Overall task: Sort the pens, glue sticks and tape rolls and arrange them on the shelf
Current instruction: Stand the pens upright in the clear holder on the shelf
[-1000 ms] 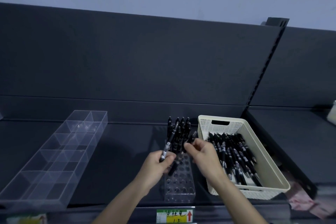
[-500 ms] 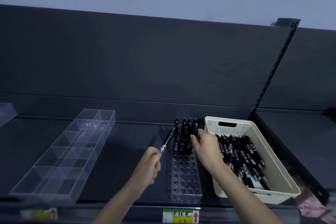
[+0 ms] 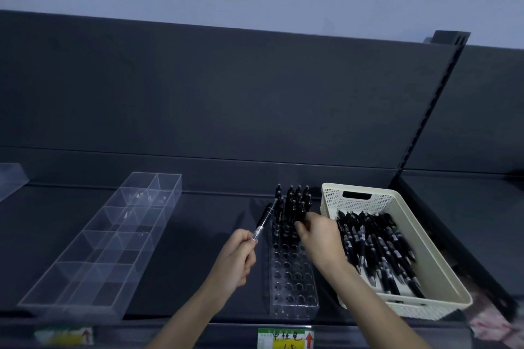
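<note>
A clear pen holder (image 3: 293, 289) with rows of holes stands on the dark shelf (image 3: 184, 249). Several black pens (image 3: 295, 204) stand upright in its far rows. My left hand (image 3: 234, 261) grips a black pen (image 3: 265, 221) by its clear tip end, the pen slanting up toward the holder's left side. My right hand (image 3: 319, 238) reaches over the holder, its fingertips pinching a black pen (image 3: 301, 215) among the standing ones. A cream plastic basket (image 3: 442, 272) to the right holds several loose black pens (image 3: 377, 246).
A clear divided organizer tray (image 3: 107, 238) lies on the shelf at the left, another clear box (image 3: 11, 178) at the far left edge. Price labels (image 3: 285, 338) are fixed to the shelf's front rail. A slotted upright (image 3: 425, 110) divides the shelf sections at right.
Both hands moved apart: my left hand drew its pen to the left of the holder, and my right hand went forward to the standing pens. The view shifted slightly.
</note>
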A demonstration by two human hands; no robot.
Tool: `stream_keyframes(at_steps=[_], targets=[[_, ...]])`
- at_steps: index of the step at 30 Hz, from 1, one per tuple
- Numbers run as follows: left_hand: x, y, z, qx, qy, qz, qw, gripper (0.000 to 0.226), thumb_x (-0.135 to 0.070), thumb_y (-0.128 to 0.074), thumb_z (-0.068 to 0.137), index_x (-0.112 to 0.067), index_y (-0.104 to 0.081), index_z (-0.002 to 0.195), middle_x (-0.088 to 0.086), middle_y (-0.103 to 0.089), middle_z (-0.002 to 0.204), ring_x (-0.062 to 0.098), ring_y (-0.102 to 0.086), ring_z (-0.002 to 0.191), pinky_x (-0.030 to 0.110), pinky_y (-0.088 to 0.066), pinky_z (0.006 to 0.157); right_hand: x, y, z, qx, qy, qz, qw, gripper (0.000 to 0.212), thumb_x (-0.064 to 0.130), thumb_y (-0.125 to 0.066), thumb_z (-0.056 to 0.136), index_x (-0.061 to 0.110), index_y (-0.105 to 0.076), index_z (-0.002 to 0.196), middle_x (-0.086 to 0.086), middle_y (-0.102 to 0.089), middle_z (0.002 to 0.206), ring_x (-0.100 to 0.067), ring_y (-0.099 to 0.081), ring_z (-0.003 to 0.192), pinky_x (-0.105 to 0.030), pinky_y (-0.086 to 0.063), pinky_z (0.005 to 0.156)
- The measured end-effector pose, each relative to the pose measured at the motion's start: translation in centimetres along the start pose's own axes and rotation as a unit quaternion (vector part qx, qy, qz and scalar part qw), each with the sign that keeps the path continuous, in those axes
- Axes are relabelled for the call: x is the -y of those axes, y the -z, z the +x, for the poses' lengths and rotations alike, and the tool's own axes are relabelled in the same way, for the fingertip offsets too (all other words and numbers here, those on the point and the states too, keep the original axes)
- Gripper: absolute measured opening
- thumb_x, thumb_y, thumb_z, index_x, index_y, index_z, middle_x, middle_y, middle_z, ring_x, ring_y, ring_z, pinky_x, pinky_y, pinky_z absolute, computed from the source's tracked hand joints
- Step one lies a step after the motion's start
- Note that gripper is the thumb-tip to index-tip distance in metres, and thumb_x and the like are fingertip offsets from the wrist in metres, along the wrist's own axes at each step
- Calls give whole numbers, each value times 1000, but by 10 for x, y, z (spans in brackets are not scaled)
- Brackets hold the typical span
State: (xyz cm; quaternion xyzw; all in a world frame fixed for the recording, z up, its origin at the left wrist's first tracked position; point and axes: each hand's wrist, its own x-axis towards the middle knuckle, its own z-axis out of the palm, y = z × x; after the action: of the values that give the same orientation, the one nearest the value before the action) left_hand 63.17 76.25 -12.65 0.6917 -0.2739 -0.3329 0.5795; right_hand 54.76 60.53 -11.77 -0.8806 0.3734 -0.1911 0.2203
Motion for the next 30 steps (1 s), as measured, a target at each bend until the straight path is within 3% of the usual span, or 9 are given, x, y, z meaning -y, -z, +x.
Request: stream_keyframes(at_steps=[3,5,8,12,18,23,24,26,30], targets=[[-1,-2,1,14,-13,7,1000,17,-13,-33,99,-12,-44,85,-8,-41,52,8,-28,48,27,-21,48,-5,7,-7,-8,7,23,1000,19,18,-54,91,6,-65,102,-8,-70,89,-20,-65,81,-24,-49,73],[-1,-6,2,30,-27,15,999,14,-14,-35,99,-12,-45,89,-10,-42,54,8,-29,50,26,-23,49,-10,14,-13,-27,15,62,998,22,18,-57,90,7,-66,107,-5,-71,94,-15,-64,84,-14,-46,76],[0,-17,5,52,-59,29,996,8,-13,-40,98,-14,-45,92,-10,-43,56,8,-32,52,24,-28,51,-8,23,-20,-29,10,169,985,11,18,-63,86,12,-70,91,8,-65,75,-4,-58,70,-2,-40,63],[1,-33,10,74,-97,68,990,9,-10,-47,95,-17,-43,90,-12,-43,56,3,-35,52,19,-33,55,-1,25,-29,38,-7,299,953,25,20,-66,84,17,-58,61,10,-50,48,-3,-42,47,-14,-35,50],[-2,-50,12,86,-98,101,986,13,-13,-48,95,-24,-47,90,-7,-51,66,8,-44,59,23,-37,58,-10,33,-32,68,-81,402,909,27,13,-60,87,7,-54,62,-6,-59,58,-10,-55,54,-18,-44,52],[2,-58,13,36,-136,204,969,12,-22,-62,87,-28,-51,84,-9,-54,71,2,-48,62,14,-39,60,-11,40,-31,71,-117,379,915,24,10,-57,90,5,-53,67,-8,-63,60,-12,-60,52,-19,-48,48],[4,-55,14,31,-141,253,957,6,-28,-62,87,-28,-56,89,-11,-58,78,1,-53,71,15,-43,65,-13,45,-27,57,-118,359,924,23,9,-56,90,6,-54,68,-8,-64,63,-13,-61,54,-20,-50,49],[10,-48,18,24,-153,377,913,25,-35,-56,90,-24,-61,111,-10,-61,109,5,-53,103,21,-44,90,-19,54,-16,13,-108,303,947,21,8,-54,91,9,-57,70,-6,-65,67,-17,-63,62,-28,-55,61],[20,-37,25,67,-122,479,867,48,-36,-49,94,-21,-42,139,-5,-36,147,9,-27,136,24,-24,111,-24,53,3,-45,-66,213,974,20,11,-56,89,12,-60,70,-8,-68,71,-28,-66,77,-43,-53,78]])
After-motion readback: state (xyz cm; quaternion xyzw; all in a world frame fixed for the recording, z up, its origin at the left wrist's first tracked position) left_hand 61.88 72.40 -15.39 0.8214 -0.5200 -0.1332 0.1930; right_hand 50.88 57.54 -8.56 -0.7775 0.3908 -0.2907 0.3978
